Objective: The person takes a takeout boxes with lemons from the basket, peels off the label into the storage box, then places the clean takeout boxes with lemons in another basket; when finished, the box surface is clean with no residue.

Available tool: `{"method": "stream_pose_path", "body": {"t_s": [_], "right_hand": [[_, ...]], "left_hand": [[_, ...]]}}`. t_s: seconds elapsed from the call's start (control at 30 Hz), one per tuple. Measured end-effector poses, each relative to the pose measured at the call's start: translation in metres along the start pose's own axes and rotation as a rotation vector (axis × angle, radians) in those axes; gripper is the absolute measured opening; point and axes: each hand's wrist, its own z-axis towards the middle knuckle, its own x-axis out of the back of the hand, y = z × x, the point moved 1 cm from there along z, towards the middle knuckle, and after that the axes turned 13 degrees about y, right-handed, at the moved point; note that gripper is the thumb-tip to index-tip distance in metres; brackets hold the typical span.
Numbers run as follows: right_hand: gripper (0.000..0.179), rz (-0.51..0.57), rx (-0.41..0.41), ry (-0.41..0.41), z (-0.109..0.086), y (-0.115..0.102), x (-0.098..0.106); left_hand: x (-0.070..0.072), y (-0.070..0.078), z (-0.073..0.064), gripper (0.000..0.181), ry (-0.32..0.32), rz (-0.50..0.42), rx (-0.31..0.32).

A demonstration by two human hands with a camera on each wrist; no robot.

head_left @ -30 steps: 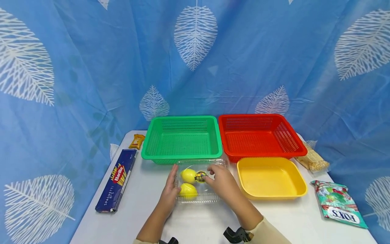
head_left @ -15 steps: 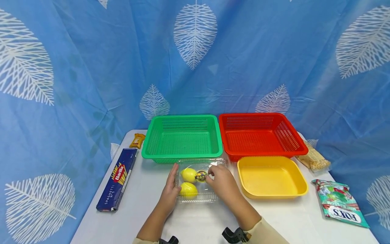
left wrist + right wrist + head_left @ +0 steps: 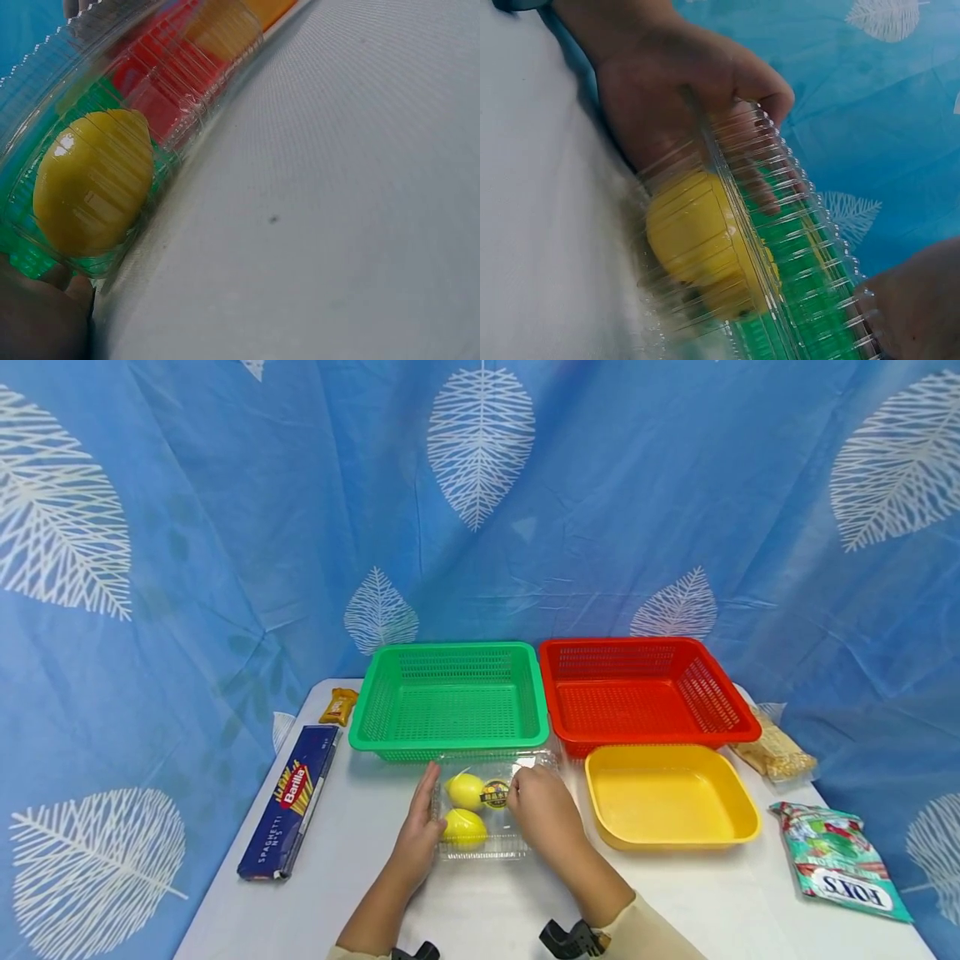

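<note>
A clear plastic clamshell box (image 3: 495, 846) lies on the table, with yellow lemons (image 3: 465, 828) showing through it. A dark round label (image 3: 495, 794) sits on its lid. My left hand (image 3: 418, 827) rests along the box's left side, fingers fairly straight; the left wrist view shows only part of this hand (image 3: 45, 315) beside the box's end. On the lid's right part is my right hand (image 3: 546, 806), fingers curled beside the label. Its fingertips are hidden, so whether they pinch anything does not show. In the right wrist view, the left hand (image 3: 682, 97) lies against the box's end.
Behind the box stand a green basket (image 3: 450, 745) and a red basket (image 3: 645, 732), with a yellow bin (image 3: 671, 843) at right. A spaghetti box (image 3: 288, 802) and a small wrapped snack (image 3: 338, 706) lie left. A clear bag (image 3: 776, 750) and a green candy bag (image 3: 843, 860) lie right.
My right hand has turned over on the lid, so its thumb and fingertips no longer show. The left hand and the clamshell box have stayed in place.
</note>
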Motion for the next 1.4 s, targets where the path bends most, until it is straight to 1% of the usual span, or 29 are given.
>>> {"method": "stream_pose_path", "body": {"t_s": [0.13,0.27,0.53,0.7,0.87,1.23,1.4], "right_hand": [[0.022,-0.037,0.025,0.014,-0.0011,-0.0007,-0.001],[0.023,-0.044,0.042,0.029,-0.0014,-0.0015,-0.0001],[0.019,-0.009,0.058,0.01,0.0005,-0.0002,0.0032],[0.014,0.031,0.042,-0.029,-0.0002,0.0008,0.0042],[0.012,0.068,0.031,-0.058,-0.0028,0.0009,0.0048],[0.01,0.109,0.032,-0.009,-0.006,0.0031,0.0042],[0.009,0.132,-0.031,0.009,-0.0069,0.0039,0.0047]], "left_hand": [[-0.0002,-0.001,-0.0001,0.086,0.007,-0.001,-0.016],[0.0004,-0.0014,0.0,0.086,0.012,0.002,-0.029],[-0.0011,0.001,0.0006,0.086,0.011,0.011,-0.004],[-0.0003,0.0026,0.0007,0.086,0.008,0.016,-0.004],[0.0011,0.0008,0.0004,0.087,0.005,0.015,-0.009],[0.0,-0.001,0.0007,0.088,0.0,0.003,-0.014],[-0.0003,-0.0011,0.0013,0.087,0.0,-0.001,-0.029]]}}
